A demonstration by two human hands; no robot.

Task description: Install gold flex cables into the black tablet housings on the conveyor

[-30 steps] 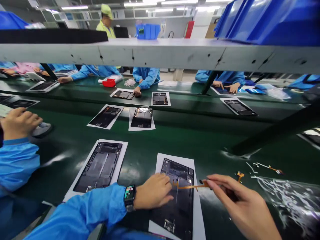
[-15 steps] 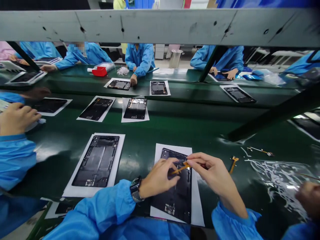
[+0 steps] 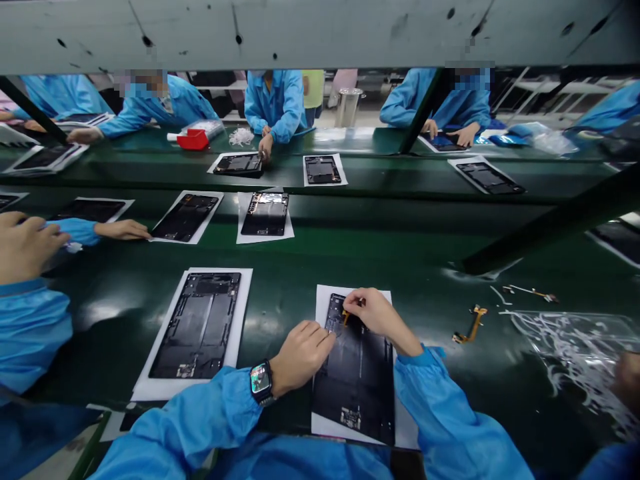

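On a long green table (image 3: 100,320) in a busy work room, many black phone frames (image 3: 197,327) lie on white paper sheets (image 3: 145,390). The frame in front of the person (image 3: 355,393) sits on its own paper sheet (image 3: 406,437), with its top end pointing away. The left hand (image 3: 303,357) is loose and open and holds nothing. Its fingertips rest on the frame's left edge, and a watch (image 3: 261,383) sits on the wrist. The right hand (image 3: 376,315) is curled in at the frame's top corner, over a thin orange strip (image 3: 345,317). The fingers hide most of the strip, so I cannot tell if they pinch it or just press it down. To do this well, it seems best to keep the frame still with one hand and go slowly with the fingertips of the other, since the strip is thin and could bend. A spare orange strip (image 3: 470,325) lies on the table to the right, near a clear plastic bag (image 3: 575,340).
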